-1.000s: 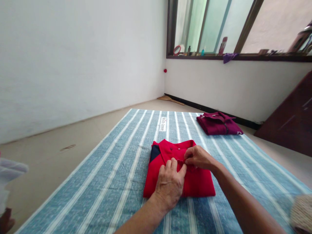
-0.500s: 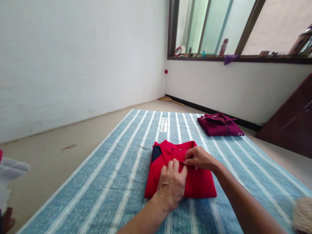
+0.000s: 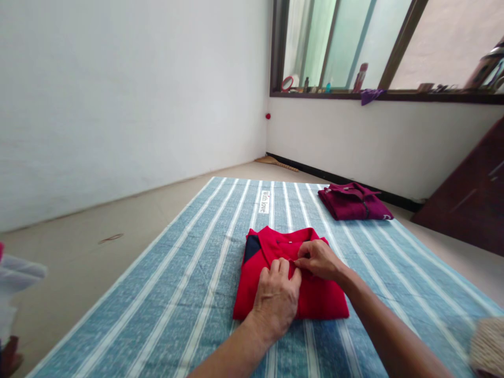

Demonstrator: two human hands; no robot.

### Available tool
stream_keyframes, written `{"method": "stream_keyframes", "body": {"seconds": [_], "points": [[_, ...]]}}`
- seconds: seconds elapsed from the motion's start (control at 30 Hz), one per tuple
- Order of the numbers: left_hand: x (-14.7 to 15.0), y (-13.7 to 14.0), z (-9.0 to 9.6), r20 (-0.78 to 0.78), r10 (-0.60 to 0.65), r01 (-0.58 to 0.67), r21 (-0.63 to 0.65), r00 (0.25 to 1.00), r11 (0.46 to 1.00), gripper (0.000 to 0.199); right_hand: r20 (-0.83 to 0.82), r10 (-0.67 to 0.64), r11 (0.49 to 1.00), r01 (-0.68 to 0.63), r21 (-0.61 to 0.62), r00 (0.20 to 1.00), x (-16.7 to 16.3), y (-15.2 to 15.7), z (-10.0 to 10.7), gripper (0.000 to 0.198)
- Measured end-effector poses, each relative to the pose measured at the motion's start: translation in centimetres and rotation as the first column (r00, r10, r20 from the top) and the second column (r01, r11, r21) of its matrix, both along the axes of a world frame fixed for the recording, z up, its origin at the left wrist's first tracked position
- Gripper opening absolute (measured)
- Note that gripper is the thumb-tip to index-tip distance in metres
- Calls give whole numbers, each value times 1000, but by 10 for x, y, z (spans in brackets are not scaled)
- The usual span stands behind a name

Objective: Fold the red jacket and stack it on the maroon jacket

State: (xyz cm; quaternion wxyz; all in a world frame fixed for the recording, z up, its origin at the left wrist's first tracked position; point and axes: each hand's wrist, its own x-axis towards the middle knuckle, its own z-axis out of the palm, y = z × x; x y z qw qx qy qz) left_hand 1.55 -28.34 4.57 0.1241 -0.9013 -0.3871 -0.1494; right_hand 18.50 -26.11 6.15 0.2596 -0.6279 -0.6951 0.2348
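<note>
A red polo shirt (image 3: 323, 299) with a dark navy patch at its left shoulder lies folded in front of me, collar away from me. My left hand (image 3: 277, 294) rests on its middle, with fingers curled onto the cloth by the button placket. Close against it, my right hand (image 3: 318, 258) pinches the edge of the placket just below the collar. The fingertips of both hands nearly meet there. Whether a button sits between them is too small to make out.
Blue-and-white striped cloth (image 3: 189, 262) covers the table under the shirt. A folded maroon shirt (image 3: 354, 202) lies at the far right corner. Something beige and knitted (image 3: 488, 346) is at the lower right. Bottles and a round mirror (image 3: 287, 83) line the windowsill (image 3: 334, 95).
My right hand has shifted slightly to the left and its wrist has turned a little at the placket. The left hand stays put on the shirt.
</note>
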Motion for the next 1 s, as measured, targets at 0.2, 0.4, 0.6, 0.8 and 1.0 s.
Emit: {"method": "stream_keyframes", "body": {"seconds": [0.2,0.4,0.6,0.8,1.0], "points": [[-1,2,-5,5,-12,12,24,1000,1000,23,32,-21,999,20,37,999,-1,-1,-1,16],[-2,3,-7,14,-23,22,38,1000,999,24,29,-34,999,33,42,999,-2,-1,-1,15],[-2,2,-4,14,-35,34,36,999,999,26,3,-30,999,30,39,1000,-1,-2,-4,18],[-3,1,-5,40,-30,27,54,999,998,28,-17,-14,997,15,72,1000,1,-7,-4,15],[-5,1,-16,107,-30,13,159,994,987,34,-107,-7,965,35,260,994,-2,-17,-2,7]]}}
